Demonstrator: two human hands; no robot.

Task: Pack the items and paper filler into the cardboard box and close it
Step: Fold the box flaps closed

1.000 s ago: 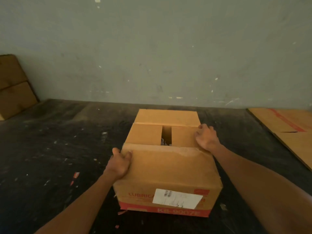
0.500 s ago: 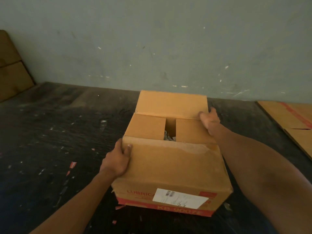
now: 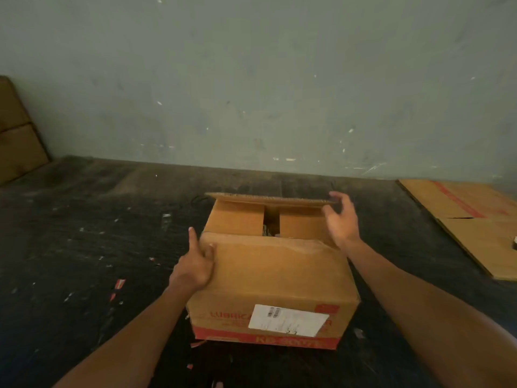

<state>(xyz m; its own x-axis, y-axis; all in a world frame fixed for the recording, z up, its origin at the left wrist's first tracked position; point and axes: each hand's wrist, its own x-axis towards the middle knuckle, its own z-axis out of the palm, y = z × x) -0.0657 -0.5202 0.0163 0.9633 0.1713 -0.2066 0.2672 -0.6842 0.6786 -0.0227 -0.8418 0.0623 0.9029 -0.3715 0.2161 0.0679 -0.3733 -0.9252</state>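
Observation:
A brown cardboard box (image 3: 268, 281) with red print and a white label stands on the dark floor in front of me. Its two inner side flaps lie folded down with a narrow gap between them, where a bit of paper filler (image 3: 268, 232) shows. The near flap is down; the far flap (image 3: 268, 198) hangs roughly level over the opening. My left hand (image 3: 195, 264) rests against the box's near left corner, forefinger raised. My right hand (image 3: 342, 219) hovers with fingers spread at the far flap's right end, holding nothing.
A flattened cardboard sheet (image 3: 475, 219) with red tape lies on the floor to the right. Another cardboard piece (image 3: 16, 135) leans on the wall at the far left. The grey wall (image 3: 251, 93) stands close behind the box. Paper scraps dot the floor.
The far flap has swung from leaning back to roughly level over the opening. My right hand has let go and spread its fingers. My left hand has loosened its grip on the corner.

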